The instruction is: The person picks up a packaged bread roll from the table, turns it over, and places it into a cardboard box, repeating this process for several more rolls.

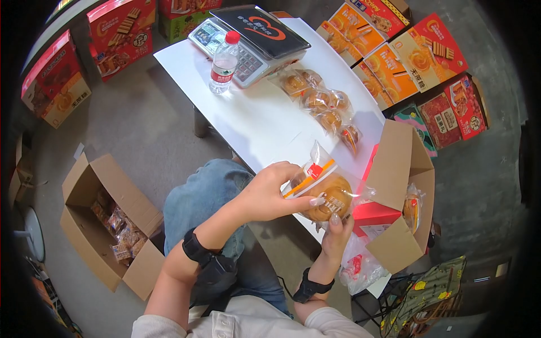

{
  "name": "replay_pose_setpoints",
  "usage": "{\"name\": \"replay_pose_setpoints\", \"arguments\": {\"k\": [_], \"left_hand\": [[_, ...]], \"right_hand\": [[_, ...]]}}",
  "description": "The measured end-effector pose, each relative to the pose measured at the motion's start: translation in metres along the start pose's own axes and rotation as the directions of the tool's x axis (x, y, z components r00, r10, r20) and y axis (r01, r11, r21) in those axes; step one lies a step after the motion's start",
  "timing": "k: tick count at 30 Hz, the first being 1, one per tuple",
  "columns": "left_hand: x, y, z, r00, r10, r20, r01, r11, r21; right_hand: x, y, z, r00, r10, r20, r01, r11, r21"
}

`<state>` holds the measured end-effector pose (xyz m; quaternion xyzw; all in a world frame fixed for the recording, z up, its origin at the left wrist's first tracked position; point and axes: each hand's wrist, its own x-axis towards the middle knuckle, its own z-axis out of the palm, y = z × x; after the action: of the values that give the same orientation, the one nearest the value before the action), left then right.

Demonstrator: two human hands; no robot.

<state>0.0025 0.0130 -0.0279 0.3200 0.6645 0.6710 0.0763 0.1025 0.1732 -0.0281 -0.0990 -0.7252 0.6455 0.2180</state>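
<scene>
A clear-wrapped round pastry (329, 197) with an orange stripe and red mark is held up in front of me, over the near edge of the white table (253, 135). My left hand (276, 191) grips the wrapper's left side, thumb across the front. The thumb and fingers of my right hand (336, 234) close on the lower right corner; part of those fingers is hidden behind the pack. Several similar wrapped pastries (329, 120) lie in a row farther up the table. An open cardboard box (390, 160) stands close on the right, with a wrapped pastry (413, 208) inside.
A digital scale (248, 56) and a water bottle (224, 65) with a red cap stand at the table's far end. On the floor at left, an open carton (84, 236) holds small packets. Printed gift boxes (389, 62) line the right. A crumpled plastic bag (360, 265) hangs below the cardboard box.
</scene>
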Motion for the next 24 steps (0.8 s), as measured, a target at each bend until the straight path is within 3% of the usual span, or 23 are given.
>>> {"name": "replay_pose_setpoints", "arguments": {"k": [11,13,21,24], "left_hand": [[-0.001,0.005,0.002,0.997,0.005,0.073,-0.006,1.000,0.017],[-0.001,0.004,0.006,0.997,0.069,-0.027,-0.071,0.995,-0.071],[-0.001,-0.004,0.010,0.997,0.064,-0.035,-0.067,0.993,-0.096],[0.001,-0.004,0.010,0.997,0.069,-0.024,-0.071,0.992,-0.106]], "right_hand": [[-0.003,-0.007,-0.002,1.000,0.007,-0.008,-0.007,0.999,0.032],[-0.004,-0.009,-0.001,1.000,0.007,-0.016,-0.006,0.999,0.034],[-0.005,-0.015,0.001,0.999,0.021,-0.040,-0.020,1.000,0.018],[-0.007,-0.018,-0.002,0.998,0.037,0.054,-0.042,0.993,0.109]]}}
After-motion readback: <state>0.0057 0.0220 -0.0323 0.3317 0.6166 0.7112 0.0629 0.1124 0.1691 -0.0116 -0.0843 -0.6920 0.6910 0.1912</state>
